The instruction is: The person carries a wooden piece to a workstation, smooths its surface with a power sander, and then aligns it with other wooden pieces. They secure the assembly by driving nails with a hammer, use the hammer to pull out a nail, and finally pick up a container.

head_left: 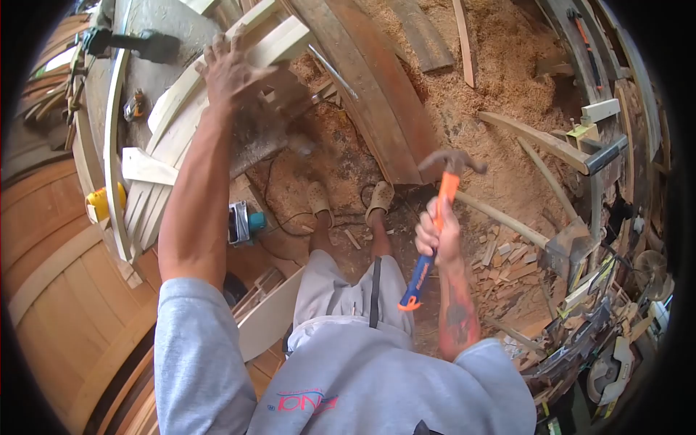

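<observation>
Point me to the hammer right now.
In the head view, the hammer is right of centre, gripped in the person's right hand, with its metal head up by the near end of the long brown boards.

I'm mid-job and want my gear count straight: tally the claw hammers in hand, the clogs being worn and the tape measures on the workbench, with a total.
Claw hammer in the right hand: 1
Clogs worn: 2
Tape measure on the workbench: 1
Total: 4
</observation>
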`<state>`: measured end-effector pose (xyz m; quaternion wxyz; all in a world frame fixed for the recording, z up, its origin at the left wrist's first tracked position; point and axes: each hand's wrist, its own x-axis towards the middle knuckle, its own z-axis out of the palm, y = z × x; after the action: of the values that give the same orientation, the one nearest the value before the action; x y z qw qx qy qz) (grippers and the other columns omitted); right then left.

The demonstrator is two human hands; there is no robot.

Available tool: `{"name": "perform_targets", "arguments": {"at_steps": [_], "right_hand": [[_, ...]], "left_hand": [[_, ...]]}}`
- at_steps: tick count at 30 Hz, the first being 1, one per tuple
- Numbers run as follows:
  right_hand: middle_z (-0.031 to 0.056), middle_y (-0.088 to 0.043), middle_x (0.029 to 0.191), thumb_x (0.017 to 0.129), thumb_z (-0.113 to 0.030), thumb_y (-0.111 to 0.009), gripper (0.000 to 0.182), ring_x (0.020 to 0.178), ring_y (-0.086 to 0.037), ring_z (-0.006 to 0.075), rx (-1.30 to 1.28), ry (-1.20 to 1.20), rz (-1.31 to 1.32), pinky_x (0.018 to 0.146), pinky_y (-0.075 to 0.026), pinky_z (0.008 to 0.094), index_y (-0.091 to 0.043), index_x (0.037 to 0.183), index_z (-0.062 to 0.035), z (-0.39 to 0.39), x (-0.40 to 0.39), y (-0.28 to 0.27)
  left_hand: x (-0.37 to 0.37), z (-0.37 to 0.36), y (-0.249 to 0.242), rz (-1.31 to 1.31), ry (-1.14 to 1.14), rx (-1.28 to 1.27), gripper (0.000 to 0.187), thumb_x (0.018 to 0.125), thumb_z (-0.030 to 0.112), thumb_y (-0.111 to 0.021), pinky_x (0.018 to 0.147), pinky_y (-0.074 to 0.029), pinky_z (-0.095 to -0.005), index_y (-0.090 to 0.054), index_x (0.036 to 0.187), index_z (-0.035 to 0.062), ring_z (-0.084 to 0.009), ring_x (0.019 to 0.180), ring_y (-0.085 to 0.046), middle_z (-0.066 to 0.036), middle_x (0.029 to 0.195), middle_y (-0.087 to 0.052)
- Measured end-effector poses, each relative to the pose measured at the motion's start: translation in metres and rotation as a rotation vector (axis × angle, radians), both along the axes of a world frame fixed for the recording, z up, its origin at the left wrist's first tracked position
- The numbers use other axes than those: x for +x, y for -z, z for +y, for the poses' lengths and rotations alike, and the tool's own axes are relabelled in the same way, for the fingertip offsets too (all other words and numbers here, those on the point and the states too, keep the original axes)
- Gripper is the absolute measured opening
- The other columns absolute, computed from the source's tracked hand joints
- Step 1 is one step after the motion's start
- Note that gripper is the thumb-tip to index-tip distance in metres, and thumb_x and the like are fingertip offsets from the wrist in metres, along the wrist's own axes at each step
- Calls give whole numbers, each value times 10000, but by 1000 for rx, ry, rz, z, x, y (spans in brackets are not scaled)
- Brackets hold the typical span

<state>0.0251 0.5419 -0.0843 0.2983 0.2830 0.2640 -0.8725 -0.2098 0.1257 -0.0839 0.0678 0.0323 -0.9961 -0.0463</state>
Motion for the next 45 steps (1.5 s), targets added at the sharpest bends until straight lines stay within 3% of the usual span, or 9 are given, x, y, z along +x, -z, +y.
{"name": "perform_targets", "arguments": {"at_steps": [6, 13, 18, 21, 30, 34, 38, 43, 45], "right_hand": [[-59, -281, 557, 1039, -502, -412, 411, 392, -283, 51, -278, 18, -4, 335, -304, 235, -447, 849, -140, -104, -76, -3], [-52, -324, 579, 1065, -400, -403, 369, 408, -310, 48, -724, 62, -269, 321, -315, 214, -469, 863, -98, -85, -90, -8], [35, -435, 631, 1081, -344, -323, 367, 488, -521, 141, -1166, 198, -446, 433, -526, 304, -406, 979, -1, -79, -96, -25], [-12, -421, 632, 1079, -303, -375, 326, 469, -475, 82, -1066, 253, -499, 400, -473, 230, -429, 945, -10, -89, -106, -42], [-33, -373, 590, 1074, -316, -403, 319, 417, -404, 63, -810, 101, -323, 349, -406, 232, -465, 912, -48, -96, -91, -31], [-61, -339, 571, 1032, -383, -505, 287, 392, -376, 63, -151, -44, -40, 345, -403, 262, -483, 891, -134, -104, -83, -37], [-64, -333, 566, 1035, -378, -497, 289, 388, -370, 59, -118, -88, -42, 338, -395, 257, -476, 882, -133, -100, -84, -34], [-44, -341, 555, 1063, -329, -430, 307, 380, -369, 69, -714, 46, -289, 323, -396, 249, -452, 875, -87, -90, -92, -24], [-36, -347, 557, 1071, -315, -406, 314, 383, -384, 74, -744, 46, -283, 321, -408, 250, -451, 891, -62, -86, -96, -20]], "left_hand": [[18, 15, -3, -1, 16, -39, 1295, 543, 816, -746, 1123, -153, -728, -164, 1571, 286, -535, 1431, -191, -275, 1574, -200], [24, 29, -13, -32, -28, -37, 1200, 598, 737, -743, 1145, -154, -691, -247, 1552, 205, -523, 1430, -206, -280, 1549, -254], [24, 28, -10, 1, -8, -44, 1168, 614, 718, -722, 1146, -155, -692, -259, 1548, 191, -515, 1429, -216, -277, 1546, -259], [25, 33, -14, -4, -23, -54, 1158, 608, 716, -730, 1148, -154, -688, -276, 1543, 207, -510, 1428, -222, -276, 1544, -263], [21, 31, -17, -14, -26, -7, 1130, 606, 678, -750, 1154, -135, -685, -306, 1531, 206, -502, 1429, -231, -276, 1546, -258], [24, 30, -17, 6, -8, 10, 1110, 623, 659, -752, 1152, -134, -687, -305, 1532, 204, -507, 1424, -236, -275, 1548, -253], [25, 33, -20, 0, -39, 11, 1148, 598, 601, -814, 1149, -163, -673, -268, 1542, 243, -472, 1434, -235, -237, 1548, -277], [21, 28, -14, -5, -22, -13, 1116, 622, 677, -725, 1156, -131, -685, -290, 1541, 217, -516, 1440, -203, -277, 1561, -243], [22, 27, -9, 5, -16, -4, 1119, 623, 692, -709, 1156, -130, -684, -287, 1544, 218, -518, 1441, -199, -279, 1562, -242]]}}
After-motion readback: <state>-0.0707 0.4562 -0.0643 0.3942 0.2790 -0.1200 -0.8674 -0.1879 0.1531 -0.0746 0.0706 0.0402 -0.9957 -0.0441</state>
